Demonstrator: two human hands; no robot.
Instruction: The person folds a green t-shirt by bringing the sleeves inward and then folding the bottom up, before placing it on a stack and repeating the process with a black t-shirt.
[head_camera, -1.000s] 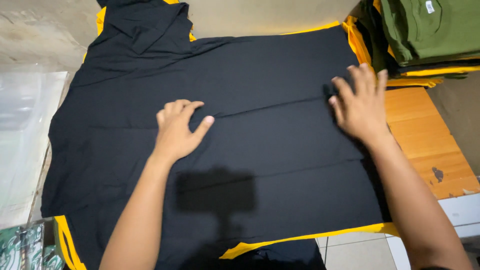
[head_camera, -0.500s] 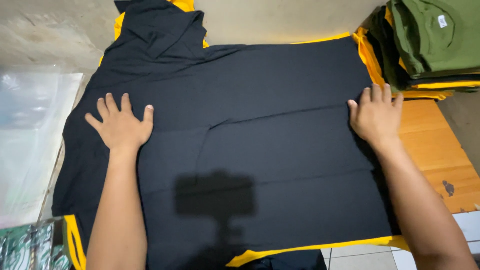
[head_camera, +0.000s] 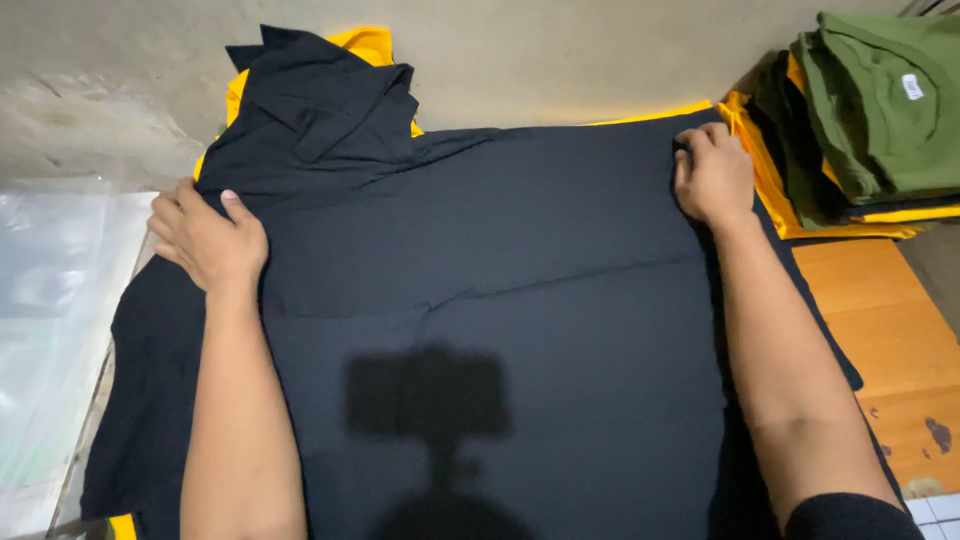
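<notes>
Rough grey concrete wall fills the far background, and below it a surface carries a large black cotton garment (head_camera: 520, 300) spread flat, with its long axis running from left to right. Under it, edges of yellow cloth (head_camera: 365, 42) show at the far left and the far right. The far left part of the black garment is bunched into a folded heap (head_camera: 320, 110).

The left hand (head_camera: 205, 240) sits at the far left edge of the garment, just below the heap, with fingers curled into the cloth; the grip looks clenched on the black fabric. The right hand (head_camera: 712, 178) is at the far right corner, fingers bent over the edge, and it seems to pinch the fabric there too, though the fingertips are partly hidden. Both hands are at nearly the same far line, so the garment lies between them and toward the near side from each grip.

Half a second earlier both hands lay flat and open on the cloth, nearer to the person; now they have moved to the far edge and closed.

On the right, a stack of folded olive green shirts (head_camera: 880, 100) rests beside an orange wooden board (head_camera: 880, 310). Clear plastic sheet (head_camera: 50, 300) lies at the left.
</notes>
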